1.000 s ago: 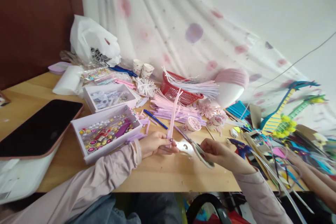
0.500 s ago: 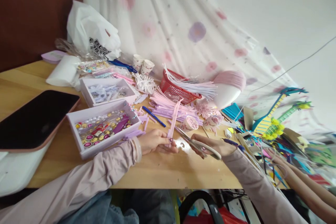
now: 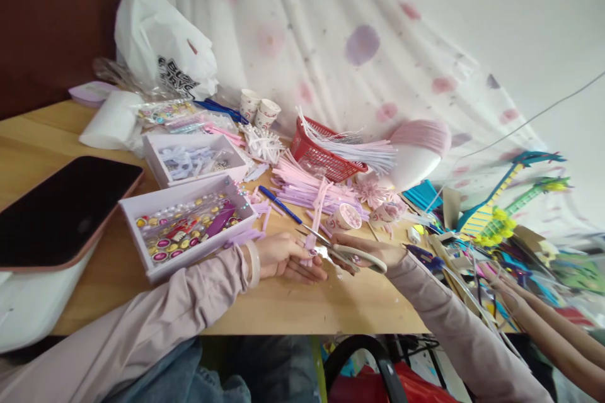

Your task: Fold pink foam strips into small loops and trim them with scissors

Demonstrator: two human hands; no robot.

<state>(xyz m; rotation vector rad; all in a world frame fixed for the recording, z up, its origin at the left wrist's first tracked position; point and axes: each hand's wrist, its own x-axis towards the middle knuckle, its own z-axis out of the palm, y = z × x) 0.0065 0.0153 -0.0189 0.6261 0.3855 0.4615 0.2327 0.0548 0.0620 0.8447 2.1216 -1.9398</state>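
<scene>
My left hand (image 3: 286,256) pinches the lower end of a pink paper strip (image 3: 317,209), which stands up from the fingers and leans toward the back of the wooden table (image 3: 293,305). My right hand (image 3: 371,250) grips a pair of scissors (image 3: 333,248) by pale handles. The blades are apart and point left, at the strip just above my left fingers. Both sleeves are pale pink.
A white tray of beads and gems (image 3: 186,227) lies left of my hands, a second tray (image 3: 196,160) behind it. A red basket (image 3: 324,157), a pile of pink strips (image 3: 302,186), paper cups (image 3: 259,110) and a dark tablet (image 3: 61,211) are around. Another person's forearm (image 3: 548,327) reaches in at the right.
My right hand has moved left with the scissors, bringing the opened blades up to the strip. My left hand has kept hold of the strip.
</scene>
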